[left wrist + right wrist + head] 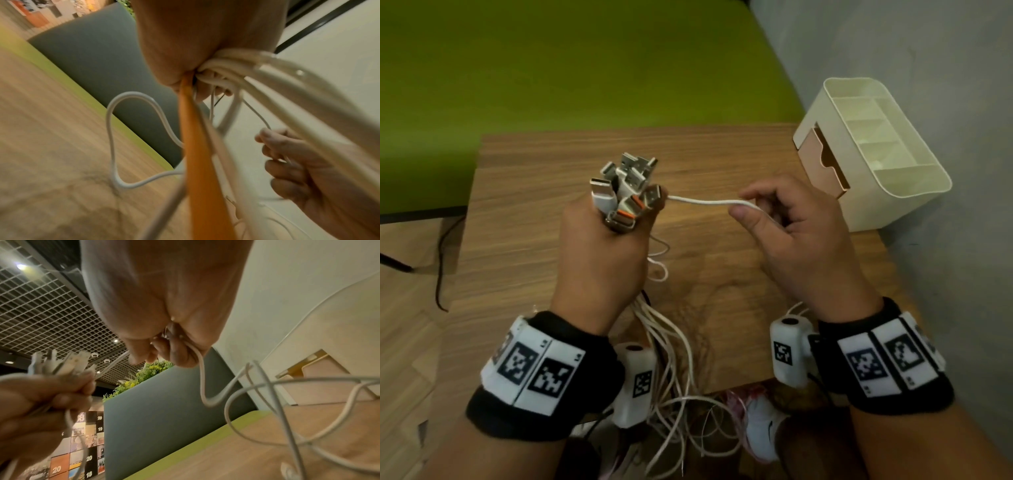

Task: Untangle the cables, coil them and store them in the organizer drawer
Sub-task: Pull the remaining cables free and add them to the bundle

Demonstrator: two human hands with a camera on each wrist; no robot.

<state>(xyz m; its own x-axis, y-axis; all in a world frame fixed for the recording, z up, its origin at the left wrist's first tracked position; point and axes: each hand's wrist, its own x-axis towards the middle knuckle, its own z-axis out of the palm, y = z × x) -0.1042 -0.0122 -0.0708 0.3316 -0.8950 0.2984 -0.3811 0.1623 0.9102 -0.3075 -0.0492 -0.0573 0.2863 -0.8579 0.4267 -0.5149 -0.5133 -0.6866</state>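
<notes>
My left hand (602, 246) grips a bundle of several white cables with their USB plugs (626, 185) sticking up out of the fist. One white cable (705, 201) runs level from the bundle to my right hand (784, 226), which pinches it between thumb and fingers. The loose cable lengths (674, 359) hang below the left wrist toward my lap. In the left wrist view an orange cable (195, 154) hangs among the white cables (226, 68). The right wrist view shows the right hand's fingers (164, 350) curled round the white cable (202, 382).
A cream organizer (873, 150) with open top compartments and a partly open drawer (825, 164) stands at the wooden table's (551, 205) right rear corner by a grey wall. A green surface (551, 68) lies beyond the table.
</notes>
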